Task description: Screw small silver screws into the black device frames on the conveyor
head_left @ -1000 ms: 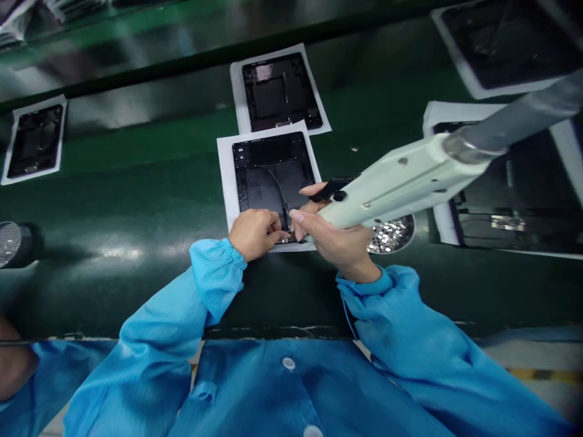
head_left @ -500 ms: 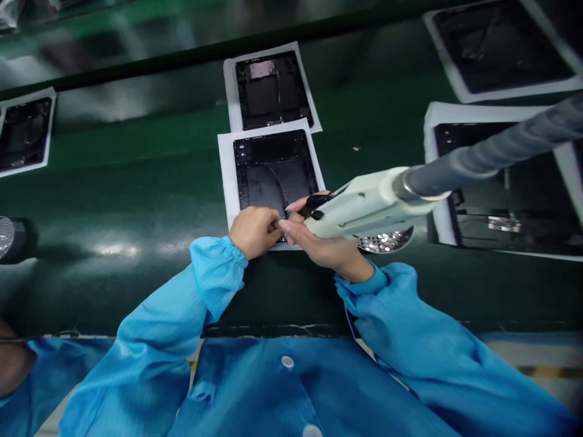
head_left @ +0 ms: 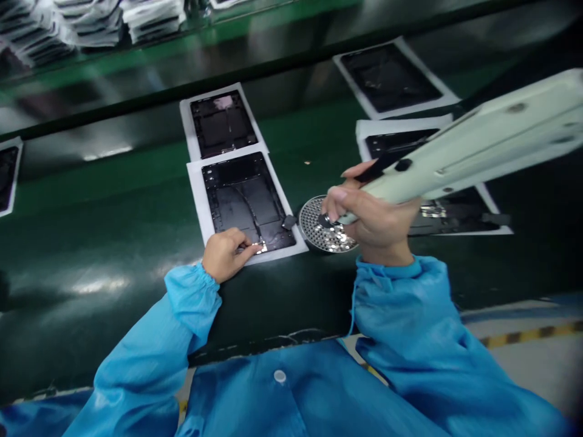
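Note:
My right hand (head_left: 378,215) is wrapped round a pale green electric screwdriver (head_left: 483,139). The tool's front end points down at a round, perforated metal dish (head_left: 314,227) of small shiny pieces; its very tip is hidden by my fingers. My left hand (head_left: 228,252) rests on the lower edge of a black tablet housing (head_left: 237,206), fingers curled and thumb stretched along the edge. Thumb and fingertips touch a small silvery part (head_left: 260,247) there; whether they pinch anything is unclear. A thin dark cable (head_left: 249,212) runs down inside the housing, which lies on a white sheet (head_left: 200,194).
Another black housing (head_left: 223,124) on white lies just behind. More housings lie at the right (head_left: 392,79) and far left (head_left: 6,176). A small dark block (head_left: 288,223) sits at the housing's right edge. Stacked white sheets (head_left: 152,18) stand on the back shelf.
My right hand has carried the screwdriver rightward from the housing to over the dish. My left hand stays at the housing's lower edge. The view has shifted.

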{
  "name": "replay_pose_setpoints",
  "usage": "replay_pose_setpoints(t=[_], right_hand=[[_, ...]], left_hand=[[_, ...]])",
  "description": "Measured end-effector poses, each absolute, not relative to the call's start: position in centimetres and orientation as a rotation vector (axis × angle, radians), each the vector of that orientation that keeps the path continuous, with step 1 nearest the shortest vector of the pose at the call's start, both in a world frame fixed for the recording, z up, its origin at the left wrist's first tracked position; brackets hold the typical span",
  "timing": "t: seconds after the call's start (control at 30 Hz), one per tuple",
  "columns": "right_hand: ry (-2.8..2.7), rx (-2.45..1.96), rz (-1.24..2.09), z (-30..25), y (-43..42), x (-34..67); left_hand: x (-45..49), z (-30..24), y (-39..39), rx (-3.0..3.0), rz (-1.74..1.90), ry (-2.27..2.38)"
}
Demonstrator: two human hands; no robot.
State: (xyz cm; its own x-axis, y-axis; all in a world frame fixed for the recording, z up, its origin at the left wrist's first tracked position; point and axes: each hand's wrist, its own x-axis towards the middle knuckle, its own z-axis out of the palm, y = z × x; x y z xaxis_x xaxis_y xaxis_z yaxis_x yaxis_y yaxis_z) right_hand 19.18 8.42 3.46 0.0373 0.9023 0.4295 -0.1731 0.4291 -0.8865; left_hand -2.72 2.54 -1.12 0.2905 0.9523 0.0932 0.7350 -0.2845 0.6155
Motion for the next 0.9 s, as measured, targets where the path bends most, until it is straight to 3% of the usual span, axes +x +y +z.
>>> replay_pose_setpoints(t=[0.2, 0.9], right_hand=[[-1.204, -0.887, 0.945, 2.5, 9.6, 19.0], [-1.256, -0.977, 1.060, 2.4, 8.9, 17.4]], left_hand=[[-3.4, -1.7, 1.7, 2.335, 0.772, 1.474], [-3.4, -1.4, 1.7, 2.564, 0.528, 1.627]])
